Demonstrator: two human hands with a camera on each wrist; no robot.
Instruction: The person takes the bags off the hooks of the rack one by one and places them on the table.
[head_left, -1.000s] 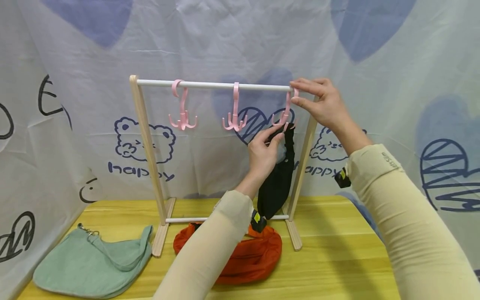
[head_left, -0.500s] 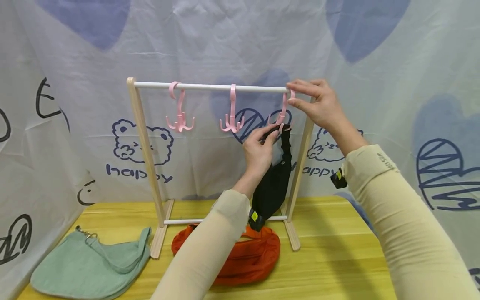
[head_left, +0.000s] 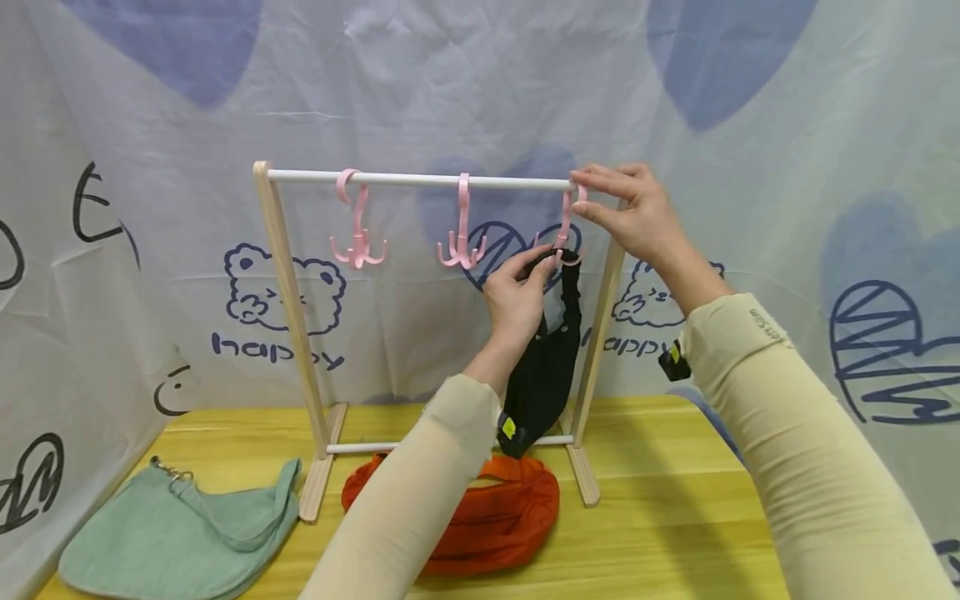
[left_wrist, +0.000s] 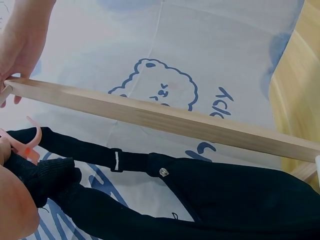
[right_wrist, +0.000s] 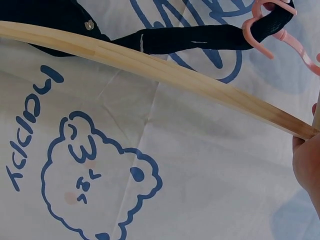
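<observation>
My left hand (head_left: pixel 516 296) pinches the strap of a black bag (head_left: pixel 543 383) beside the prongs of the rightmost pink hook (head_left: pixel 566 218). The bag hangs below, slightly tilted. In the right wrist view, the strap (right_wrist: pixel 195 38) passes among the curved prongs (right_wrist: pixel 260 42). My right hand (head_left: pixel 630 208) holds that hook's top at the right end of the white rail (head_left: pixel 420 179), index finger above and thumb below. In the left wrist view, the bunched strap end (left_wrist: pixel 50 175) lies against my left fingers, which are partly cut off.
Two more pink hooks, one at the left (head_left: pixel 359 237) and one in the middle (head_left: pixel 462 233), hang on the wooden rack (head_left: pixel 288 283). An orange-red bag (head_left: pixel 498 517) lies before the rack, partly behind my left sleeve. A mint-green bag (head_left: pixel 172 533) lies at left on the yellow table (head_left: pixel 660 500).
The strap's top loop has moved slightly with my left fingers and now sits among the hook's prongs. My right hand keeps its hold on the hook's top. The head view has shifted slightly.
</observation>
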